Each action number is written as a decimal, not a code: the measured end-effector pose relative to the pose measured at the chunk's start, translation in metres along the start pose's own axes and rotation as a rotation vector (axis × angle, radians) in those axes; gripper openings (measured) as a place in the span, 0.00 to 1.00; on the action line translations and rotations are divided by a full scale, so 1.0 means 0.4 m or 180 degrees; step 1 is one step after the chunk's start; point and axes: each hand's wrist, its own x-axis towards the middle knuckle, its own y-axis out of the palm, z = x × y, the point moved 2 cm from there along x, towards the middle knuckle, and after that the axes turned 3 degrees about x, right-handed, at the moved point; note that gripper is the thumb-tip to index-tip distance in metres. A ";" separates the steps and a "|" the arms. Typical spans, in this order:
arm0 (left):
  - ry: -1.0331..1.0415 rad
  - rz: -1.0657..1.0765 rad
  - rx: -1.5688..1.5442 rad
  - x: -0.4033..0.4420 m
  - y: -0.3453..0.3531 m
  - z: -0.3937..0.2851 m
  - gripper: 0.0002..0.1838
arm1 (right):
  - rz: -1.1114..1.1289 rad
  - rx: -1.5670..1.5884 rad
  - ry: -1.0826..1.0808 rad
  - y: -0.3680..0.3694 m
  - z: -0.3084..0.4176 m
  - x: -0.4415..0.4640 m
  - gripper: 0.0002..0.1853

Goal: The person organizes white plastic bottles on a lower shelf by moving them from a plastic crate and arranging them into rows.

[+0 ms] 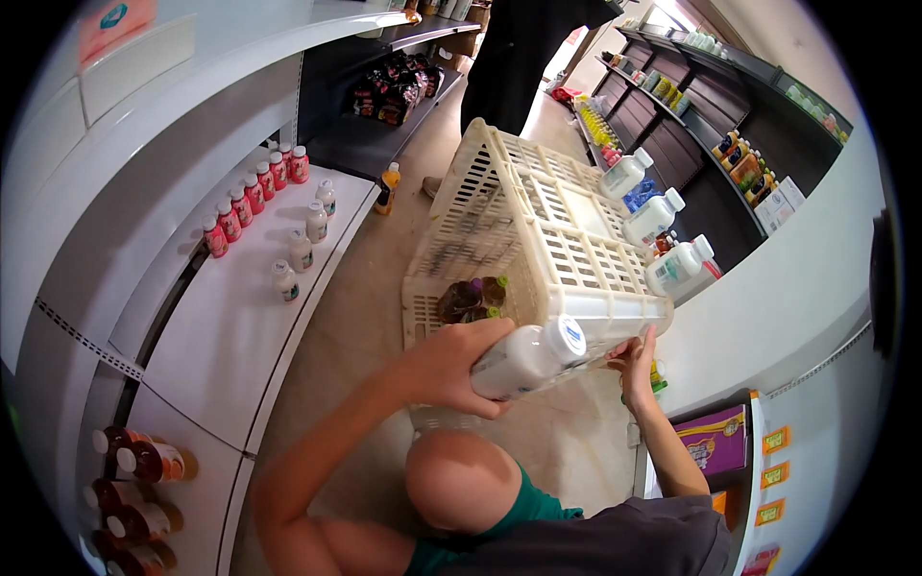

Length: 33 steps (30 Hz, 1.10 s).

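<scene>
Your left hand (451,363) is just below the centre of your view, its fingers closed around a large white bottle (519,363). The bottle tilts, its cap pointing toward 2 o'clock, in front of the near edge of the cream plastic crate (586,226). Your right hand (635,369) is at 4 o'clock, its fingers at the crate's lower near corner; you cannot tell whether they grip it.

The crate fills the area around 1 o'clock, with dark bottles (468,300) showing inside, under purple and green caps. Three more white bottles (653,216) line its far right side at 2 o'clock; what they rest on is unclear.

At 9 to 10 o'clock, the white shelf (226,331) carries a row of pink bottles (240,204) and, beside it, four small white bottles (302,252). Brown bottles (139,480) lie toward 8 o'clock. An orange drink bottle (387,188) stands at 11 o'clock, near the shelf's far corner. A person (523,67) in dark clothing stands beyond the crate at 12 o'clock. A purple box (715,442) sits at 4 o'clock, farther out than your right hand.
</scene>
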 end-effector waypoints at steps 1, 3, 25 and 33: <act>0.0087 0.0076 -0.0033 0.001 0.005 -0.010 0.32 | -0.0004 0.0034 0.0066 -0.005 0.001 0.003 0.42; 0.0146 0.0130 -0.0093 0.006 0.020 -0.019 0.32 | 0.0008 0.0034 0.0158 -0.023 0.007 0.013 0.42; 0.0677 0.0382 -0.0659 0.021 0.136 -0.022 0.31 | 0.0236 0.0525 0.1255 0.002 0.213 -0.024 0.53; 0.0639 0.0485 -0.0716 0.021 0.142 -0.012 0.31 | 0.0021 0.0721 0.1460 -0.023 0.215 -0.017 0.48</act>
